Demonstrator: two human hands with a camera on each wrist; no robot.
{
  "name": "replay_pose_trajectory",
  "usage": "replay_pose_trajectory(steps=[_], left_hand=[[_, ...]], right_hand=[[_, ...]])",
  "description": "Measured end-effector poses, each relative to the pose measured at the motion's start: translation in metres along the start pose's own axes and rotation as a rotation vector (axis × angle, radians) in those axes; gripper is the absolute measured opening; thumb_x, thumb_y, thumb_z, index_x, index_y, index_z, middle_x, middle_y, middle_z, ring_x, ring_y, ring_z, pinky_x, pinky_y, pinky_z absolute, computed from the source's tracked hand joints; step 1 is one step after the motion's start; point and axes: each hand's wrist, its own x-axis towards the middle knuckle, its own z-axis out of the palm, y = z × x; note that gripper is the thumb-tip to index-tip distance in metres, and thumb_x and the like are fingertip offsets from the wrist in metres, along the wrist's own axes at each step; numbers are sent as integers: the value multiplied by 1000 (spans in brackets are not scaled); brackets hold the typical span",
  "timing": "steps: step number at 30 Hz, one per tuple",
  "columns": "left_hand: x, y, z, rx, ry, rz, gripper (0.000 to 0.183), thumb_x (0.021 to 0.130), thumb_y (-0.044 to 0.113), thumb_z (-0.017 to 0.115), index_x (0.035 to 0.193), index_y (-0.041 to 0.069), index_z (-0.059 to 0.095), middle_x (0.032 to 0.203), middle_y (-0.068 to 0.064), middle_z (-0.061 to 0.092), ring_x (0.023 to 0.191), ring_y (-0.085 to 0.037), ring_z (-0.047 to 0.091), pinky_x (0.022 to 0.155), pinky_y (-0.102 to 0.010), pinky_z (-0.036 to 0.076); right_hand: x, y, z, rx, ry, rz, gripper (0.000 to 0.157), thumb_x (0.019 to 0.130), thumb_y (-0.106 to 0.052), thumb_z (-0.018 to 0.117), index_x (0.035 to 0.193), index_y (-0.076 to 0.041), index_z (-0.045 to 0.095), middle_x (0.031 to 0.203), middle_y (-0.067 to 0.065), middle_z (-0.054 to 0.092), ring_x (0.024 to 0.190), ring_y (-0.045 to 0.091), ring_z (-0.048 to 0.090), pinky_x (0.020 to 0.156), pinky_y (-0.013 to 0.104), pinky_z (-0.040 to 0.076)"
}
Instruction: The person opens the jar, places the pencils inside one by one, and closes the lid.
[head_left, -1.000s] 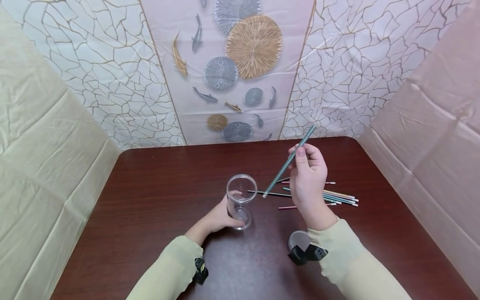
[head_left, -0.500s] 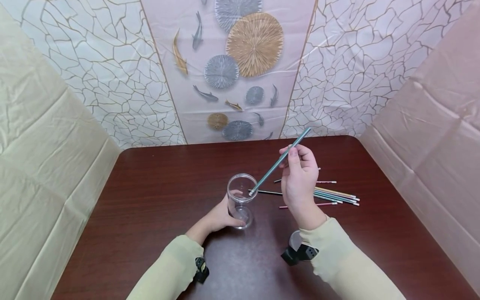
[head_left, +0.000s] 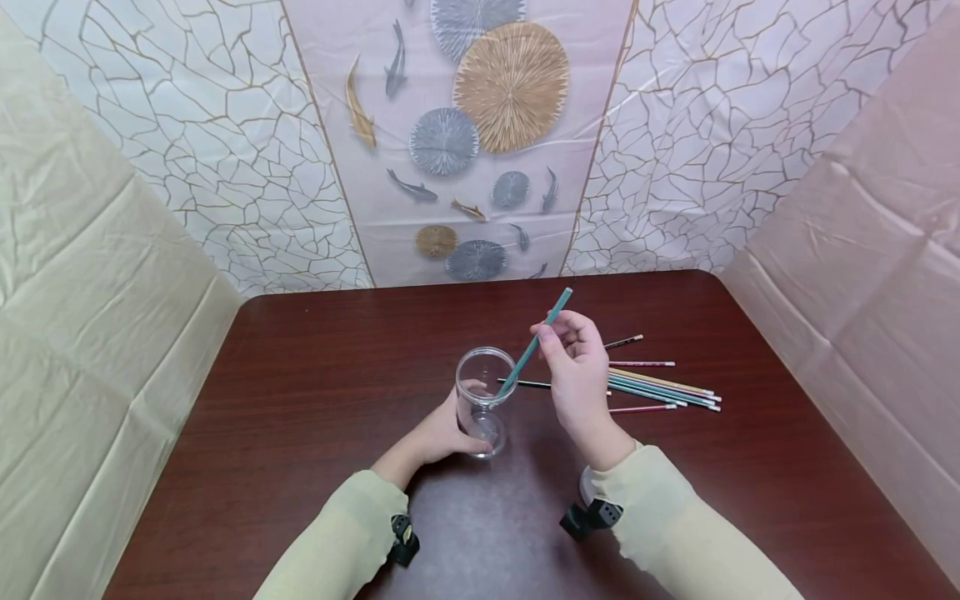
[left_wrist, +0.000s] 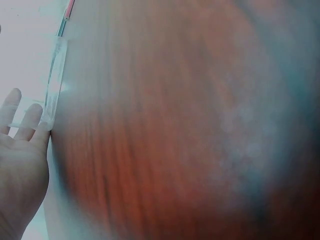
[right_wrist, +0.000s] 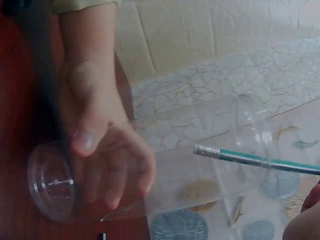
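A clear plastic jar (head_left: 481, 402) stands upright on the table, its mouth facing up. My left hand (head_left: 437, 433) grips it low on the left side; through the wall in the right wrist view, thumb and fingers of that left hand (right_wrist: 97, 132) show spread around it. My right hand (head_left: 581, 383) pinches a teal pencil (head_left: 525, 356) between thumb and fingers, slanted with its eraser end down. In the right wrist view, the pencil (right_wrist: 250, 161) passes through the mouth, its eraser inside the jar (right_wrist: 170, 142).
Several pencils (head_left: 663, 389) lie loosely bunched on the dark wooden table (head_left: 337, 358), right of my right hand. A black pencil (head_left: 533, 384) lies behind the jar. A round lid (head_left: 587, 483) is partly hidden under my right wrist. Patterned cloth (head_left: 480, 192) hangs behind the table.
My right hand has moved left and lower, taking the teal pencil from beside the jar to its mouth and its eraser end inside. The left hand and jar have stayed in place.
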Motion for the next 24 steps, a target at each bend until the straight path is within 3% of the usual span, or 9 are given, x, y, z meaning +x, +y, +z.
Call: replay_pose_trajectory(steps=[5, 13, 19, 24], left_hand=[[-4, 13, 1, 43, 22, -3, 84, 66, 4, 80, 132, -1, 30, 116, -11, 58, 107, -13, 51, 97, -30, 34], [-5, 14, 1, 29, 29, -30, 83, 67, 3, 80, 132, 1, 30, 116, -9, 58, 107, -15, 51, 98, -33, 33], [-4, 17, 2, 10, 38, -25, 84, 65, -1, 80, 132, 0, 31, 120, -13, 54, 112, -20, 49, 99, -32, 32], [-4, 19, 1, 2, 35, -38, 85, 64, -1, 81, 133, 1, 31, 121, -12, 53, 112, -20, 49, 99, -32, 32]], right_hand=[[-3, 8, -4, -101, -32, 2, 20, 88, -3, 63, 103, 10, 60, 79, -7, 68, 61, 14, 51, 59, 20, 42], [-8, 13, -5, -48, -77, 61, 17, 88, -2, 62, 95, 14, 60, 81, -4, 69, 71, 10, 59, 64, 21, 46], [-13, 15, -6, -73, -151, 9, 16, 88, 1, 62, 93, 16, 61, 87, -5, 67, 85, 14, 63, 76, 22, 48], [-16, 21, -7, -108, -171, -17, 8, 87, 5, 61, 91, 12, 64, 89, 7, 65, 84, 11, 61, 72, 20, 47]])
